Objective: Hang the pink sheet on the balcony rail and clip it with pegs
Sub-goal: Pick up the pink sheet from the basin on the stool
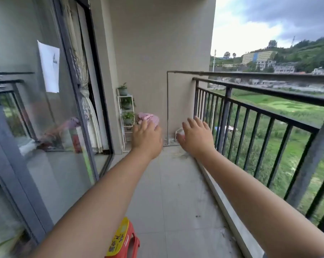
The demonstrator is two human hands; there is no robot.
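A bundled pink sheet [149, 117] lies at the far end of the balcony, beside the plant shelf; my left hand hides its lower part. Both my arms stretch forward. My left hand [147, 139] is open, palm down, in front of the sheet, and I cannot tell whether it touches it. Next to it, my right hand [197, 137] is open with fingers spread and holds nothing. A small white object [179, 131] sits on the floor by the far wall, behind my right thumb. The black balcony rail [265, 93] runs along the right, with a grey pole [250, 75] above it. No pegs are visible.
A white shelf with potted plants [127, 110] stands in the far corner. Sliding glass doors [64, 118] with a paper sheet [50, 66] stuck on them line the left side. A red plastic stool [125, 239] is at the bottom edge, near my left arm.
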